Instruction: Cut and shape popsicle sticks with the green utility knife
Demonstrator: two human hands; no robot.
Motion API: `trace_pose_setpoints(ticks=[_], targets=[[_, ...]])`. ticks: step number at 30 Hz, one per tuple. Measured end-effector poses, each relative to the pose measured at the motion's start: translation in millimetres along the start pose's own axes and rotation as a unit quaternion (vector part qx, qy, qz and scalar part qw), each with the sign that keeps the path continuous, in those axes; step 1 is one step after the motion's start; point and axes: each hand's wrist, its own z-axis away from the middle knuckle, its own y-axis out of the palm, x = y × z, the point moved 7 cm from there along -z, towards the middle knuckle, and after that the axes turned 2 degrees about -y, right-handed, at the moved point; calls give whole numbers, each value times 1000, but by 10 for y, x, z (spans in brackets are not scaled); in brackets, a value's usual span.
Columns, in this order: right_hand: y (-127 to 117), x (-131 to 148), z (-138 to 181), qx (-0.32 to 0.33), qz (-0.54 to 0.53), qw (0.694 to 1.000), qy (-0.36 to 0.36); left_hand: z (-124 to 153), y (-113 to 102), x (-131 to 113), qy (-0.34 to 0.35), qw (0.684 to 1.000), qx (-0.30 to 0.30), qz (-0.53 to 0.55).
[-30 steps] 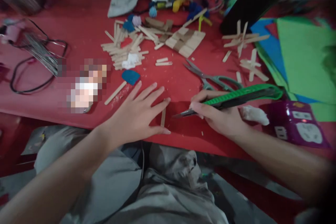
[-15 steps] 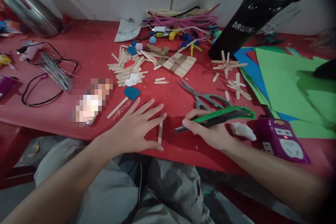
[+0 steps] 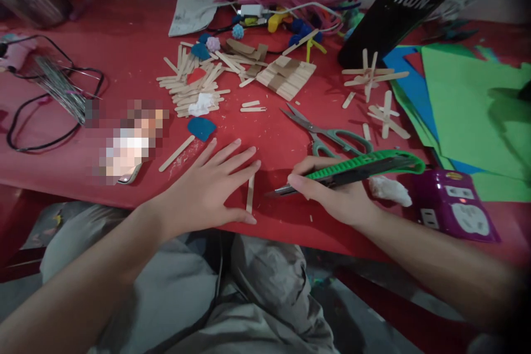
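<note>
My left hand lies with its fingers spread over the red table, near the front edge. Between its thumb and forefinger a wooden craft stick rests on the surface. Gripped in my right hand is a green box cutter, its blade out and pointing left toward that stick, a short way apart from it. Grey-green scissors lie partly opened just beyond the right hand. A blue cut-out piece and another craft stick lie beyond the left hand.
A heap of craft sticks lies behind the hands, beside a bundle of sticks. Crossed sticks, green paper and a purple power socket are on the right. A black DAWN bottle stands behind.
The camera view has tilted down a little, so the table things appear higher. Both hands keep nearly the same pose; the box cutter stays in my right hand.
</note>
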Motion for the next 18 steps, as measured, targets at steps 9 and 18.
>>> trace_pose_setpoints(ticks=[9,18], targets=[[28,-18,49,-5,16,1000,7,2,41,55,2,1000,-19,19],[23,64,50,-39,58,997,-24,-8,61,-32,-18,1000,-20,-4]])
